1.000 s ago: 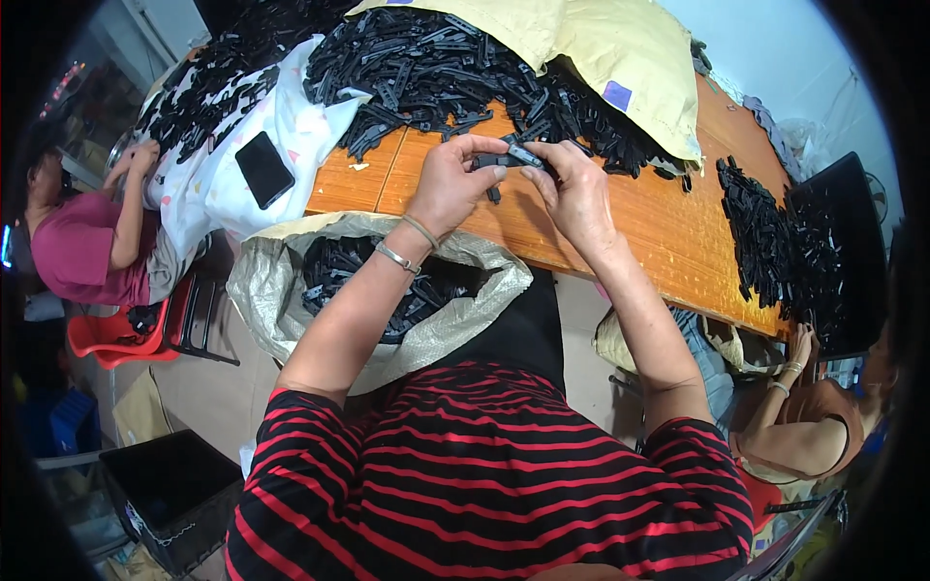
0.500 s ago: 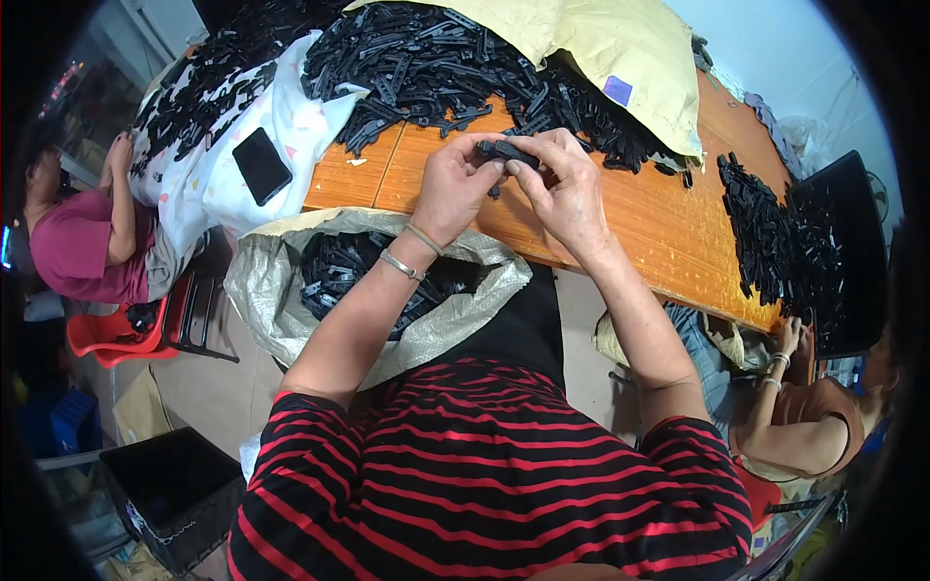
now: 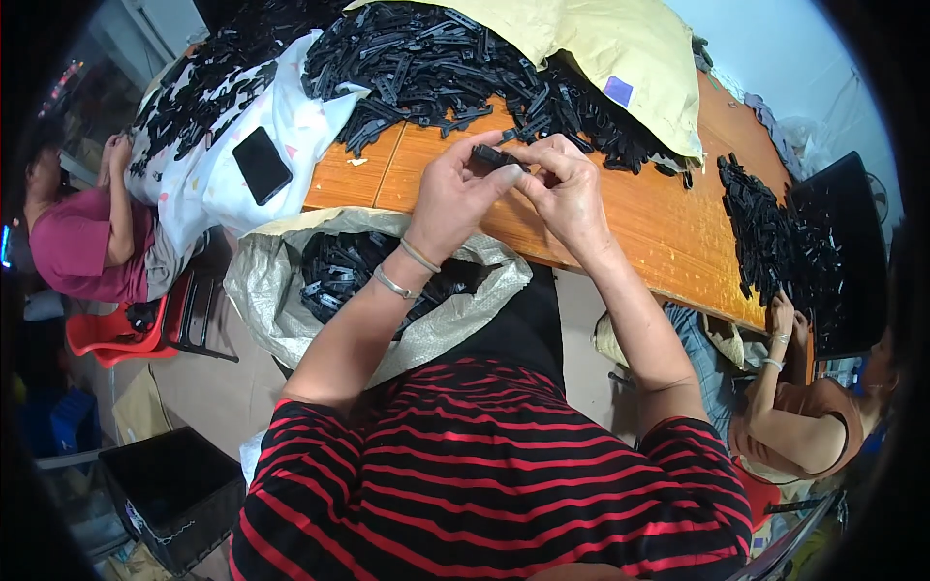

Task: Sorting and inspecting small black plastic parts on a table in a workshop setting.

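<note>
Both of my hands are closed on a small black plastic part, held over the near edge of the wooden table. Fingers and thumb of my left hand grip its left end. My right hand pinches its right end, and the fingers hide much of that side. Just beyond my hands lies a large heap of long black plastic parts. Below my left forearm an open woven sack holds more black plastic parts.
A yellowish sack lies over the heap. A black phone rests on white cloth at left. One person sits left, another right, beside a black tray. A black crate stands on the floor.
My left thumb has slid right across the black plastic part, and my left hand has turned slightly. The person at right has moved a hand up to the table's edge.
</note>
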{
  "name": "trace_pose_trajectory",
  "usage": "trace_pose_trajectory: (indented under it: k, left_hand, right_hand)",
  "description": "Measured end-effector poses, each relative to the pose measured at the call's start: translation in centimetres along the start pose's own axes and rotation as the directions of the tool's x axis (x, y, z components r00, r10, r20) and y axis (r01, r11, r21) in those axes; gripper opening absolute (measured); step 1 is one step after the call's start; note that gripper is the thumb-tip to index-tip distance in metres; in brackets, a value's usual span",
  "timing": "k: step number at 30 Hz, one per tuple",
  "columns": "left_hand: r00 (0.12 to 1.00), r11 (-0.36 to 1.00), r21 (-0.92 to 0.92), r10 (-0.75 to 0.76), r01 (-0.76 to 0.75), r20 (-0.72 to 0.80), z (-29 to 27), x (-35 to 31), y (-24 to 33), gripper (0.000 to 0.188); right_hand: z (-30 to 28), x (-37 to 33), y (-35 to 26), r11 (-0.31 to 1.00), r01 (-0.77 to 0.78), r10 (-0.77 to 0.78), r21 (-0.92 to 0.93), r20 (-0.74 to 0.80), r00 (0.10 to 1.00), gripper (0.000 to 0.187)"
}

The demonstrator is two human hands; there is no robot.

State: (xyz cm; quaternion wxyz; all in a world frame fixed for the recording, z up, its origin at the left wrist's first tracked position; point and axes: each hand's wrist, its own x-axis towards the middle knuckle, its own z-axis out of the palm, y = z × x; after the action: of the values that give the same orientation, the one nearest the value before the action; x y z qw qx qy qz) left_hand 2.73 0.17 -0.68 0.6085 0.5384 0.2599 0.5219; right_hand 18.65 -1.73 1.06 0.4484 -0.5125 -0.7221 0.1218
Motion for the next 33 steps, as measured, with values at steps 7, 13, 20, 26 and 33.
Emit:
trace_pose_trajectory:
  k: [7, 13, 20, 26, 33]
  left_hand:
    - [0.989, 0.948, 0.297, 0.140, -0.118, -0.055, 0.8, -0.6, 1.1, 0.038]
    - [0.934, 0.758, 0.569, 0.353, -0.319, 0.054, 0.7, -0.9, 1.6, 0.032]
    - [0.964, 0.870, 0.460, 0.250, -0.181, -0.093, 1.7, -1.4, 0.9, 0.036]
    - [0.939, 0.812, 0.538, 0.329, -0.228, -0.099, 2.1, -1.0, 0.1, 0.037]
    - [0.931, 0.786, 0.568, 0.354, -0.243, -0.091, 2.0, -0.6, 0.3, 0.027]
  right_hand:
    - [-0.4, 0.5, -1.1, 0.980, -0.127, 0.121, 0.156, 0.051, 0.991, 0.026]
    - [-1.2, 1.1, -2.2, 0.910, -0.351, 0.288, 0.220, 0.273, 0.918, 0.032]
    - [-0.1, 0.6, -1.1, 0.929, -0.305, 0.266, 0.211, 0.195, 0.944, 0.029]
    - [0.3, 0.4, -0.8, 0.922, -0.292, 0.268, 0.253, 0.125, 0.955, 0.024]
    - [0.4, -0.1, -0.8, 0.916, -0.276, 0.261, 0.290, 0.091, 0.961, 0.023]
